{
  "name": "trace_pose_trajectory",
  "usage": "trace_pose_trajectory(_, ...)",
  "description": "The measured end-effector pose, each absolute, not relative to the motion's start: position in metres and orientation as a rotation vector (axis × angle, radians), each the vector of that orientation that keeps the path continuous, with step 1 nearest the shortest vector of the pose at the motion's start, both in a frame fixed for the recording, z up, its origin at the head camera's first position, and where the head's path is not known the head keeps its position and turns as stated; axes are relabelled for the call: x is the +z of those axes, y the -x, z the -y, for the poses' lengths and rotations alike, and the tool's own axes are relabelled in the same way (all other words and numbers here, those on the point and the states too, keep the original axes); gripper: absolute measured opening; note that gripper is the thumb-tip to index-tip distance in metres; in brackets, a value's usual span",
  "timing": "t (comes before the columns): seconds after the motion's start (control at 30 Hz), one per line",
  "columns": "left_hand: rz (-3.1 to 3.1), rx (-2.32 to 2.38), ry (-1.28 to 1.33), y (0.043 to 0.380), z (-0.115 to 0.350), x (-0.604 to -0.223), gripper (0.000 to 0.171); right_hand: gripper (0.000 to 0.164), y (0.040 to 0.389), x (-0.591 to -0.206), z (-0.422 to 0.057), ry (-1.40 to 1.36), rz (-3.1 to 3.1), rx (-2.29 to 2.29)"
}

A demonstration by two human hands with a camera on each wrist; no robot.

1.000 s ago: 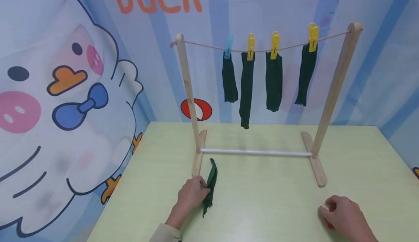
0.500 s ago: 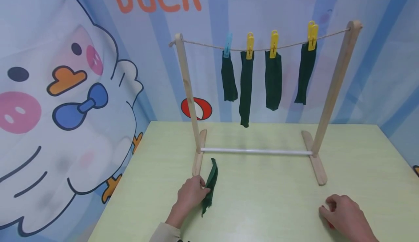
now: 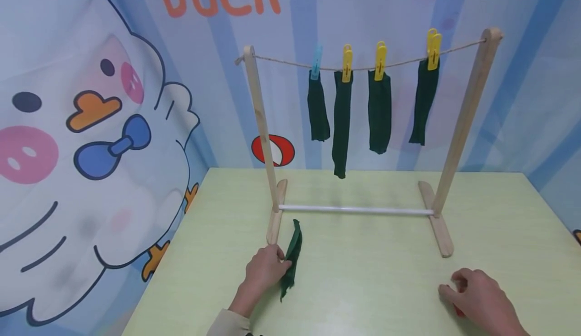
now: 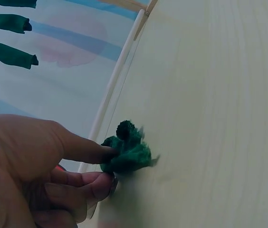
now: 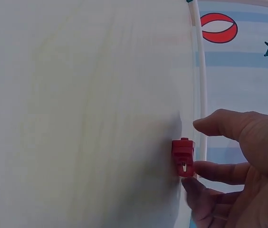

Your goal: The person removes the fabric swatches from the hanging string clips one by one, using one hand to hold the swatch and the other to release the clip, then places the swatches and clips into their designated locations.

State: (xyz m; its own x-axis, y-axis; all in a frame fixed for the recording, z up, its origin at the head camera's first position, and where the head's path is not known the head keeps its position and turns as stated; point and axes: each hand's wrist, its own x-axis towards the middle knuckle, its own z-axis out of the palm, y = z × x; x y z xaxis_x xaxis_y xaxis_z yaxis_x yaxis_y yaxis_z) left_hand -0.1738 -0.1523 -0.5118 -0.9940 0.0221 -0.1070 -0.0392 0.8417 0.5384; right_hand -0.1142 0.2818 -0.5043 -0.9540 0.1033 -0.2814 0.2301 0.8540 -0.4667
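Observation:
My left hand (image 3: pixel 265 270) pinches a dark green cloth strip (image 3: pixel 292 258) near its middle, low over the table. In the left wrist view the strip (image 4: pixel 127 154) is bunched at my fingertips. At the right front my right hand (image 3: pixel 483 295) is beside a red clothespin (image 5: pixel 184 156). Its fingertips touch or nearly touch the clothespin, while the thumb stands apart from it. In the head view most of the red clothespin (image 3: pixel 459 310) is hidden by the hand.
A wooden rack with a left post (image 3: pixel 262 129), a right post (image 3: pixel 465 124) and a white bottom bar (image 3: pixel 354 210) stands at the back. Several green strips hang from its rope (image 3: pixel 408 64) by one blue clothespin (image 3: pixel 316 63) and several yellow clothespins (image 3: pixel 380 61).
The thumb of my right hand has shifted slightly to the left, away from the red clothespin. My left hand and the cloth strip stay in place.

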Motion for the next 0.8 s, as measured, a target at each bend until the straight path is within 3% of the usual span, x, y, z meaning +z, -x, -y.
trace_pose_trajectory(0.27, -2.903, 0.901, 0.056, 0.176, 0.157, -0.507, 0.028, 0.073, 0.121, -0.498, -0.282, -0.389, -2.78, -0.675)
trace_pose_trajectory(0.8, -3.046, 1.063, 0.006, 0.189, 0.165, -0.477, 0.028, 0.07, 0.131, -0.475, -0.278, -0.15, -3.02, -0.76)
